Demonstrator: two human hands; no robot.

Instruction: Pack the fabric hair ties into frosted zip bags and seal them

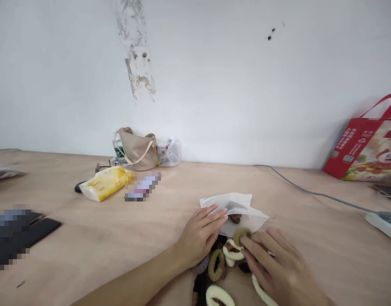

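A small translucent white plastic bag (255, 219) lies on the table with its mouth gaping towards me. My left hand (201, 233) holds its left side, fingers stretched over the bag and the thumb mostly hidden. Inside the bag a dark brown hair tie (235, 218) shows. At the bag's mouth, my right hand (278, 263) pinches an olive-brown hair tie (241, 234); that hand is slightly blurred. Below lie several more fluffy hair ties, among them a cream one (220, 295), an olive one (216, 264) and a grey one (203, 265), partly hidden by my hands.
On the left are a yellow tissue pack (108, 182), a phone (143, 187) and dark devices (26, 238). A beige handbag (139, 148) stands by the wall. To the right, a grey cable (310, 191) runs to a white power strip (383, 225), near a red shopping bag (357, 144).
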